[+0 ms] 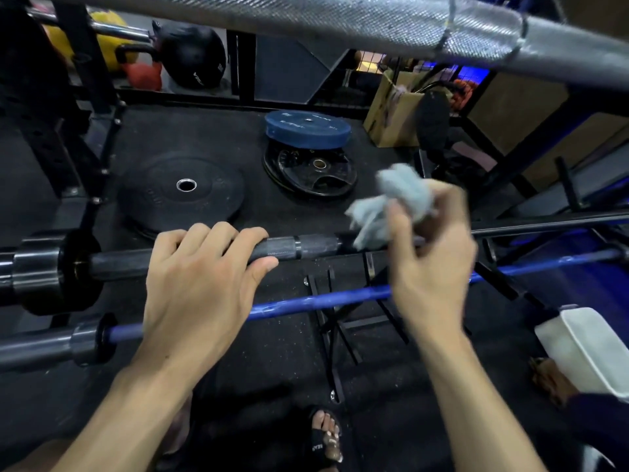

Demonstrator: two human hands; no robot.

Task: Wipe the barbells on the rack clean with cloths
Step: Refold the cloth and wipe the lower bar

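At the left end of the rack, the dark steel barbell with a black knurled shaft (306,245) lies across the view, with its thick sleeve and collar at the far left. The left hand (200,284) rests on top of this shaft, just beside the collar. Its fingers are curled over the bar and the thumb reaches along the near side, so it holds the bar steady.

Below it, nearer to the person, runs the second barbell with a blue shaft (306,303). It passes under both hands and nothing touches it. On the black rubber floor behind the bars lie a black bumper plate (183,189) and, more to the right, a blue weight plate (306,129) stacked on black ones.

To the right of the middle, the right hand (432,253) grips a crumpled pale grey-blue cloth (391,202) between the thumb and the bent fingers. The hand is blurred, so I cannot tell exactly how each finger lies. The lower edge of the cloth seems to touch the black shaft, but most of it is bunched above the bar.

The step in hand seems to be wiping the black shaft. To do it well, I think the cloth should wrap around the bar and not only brush the top, with firm pressure into the knurling, while the left hand stops the bar from rolling.

Along the top edge of the view runs a silver knurled barbell (340,22), close to the camera.
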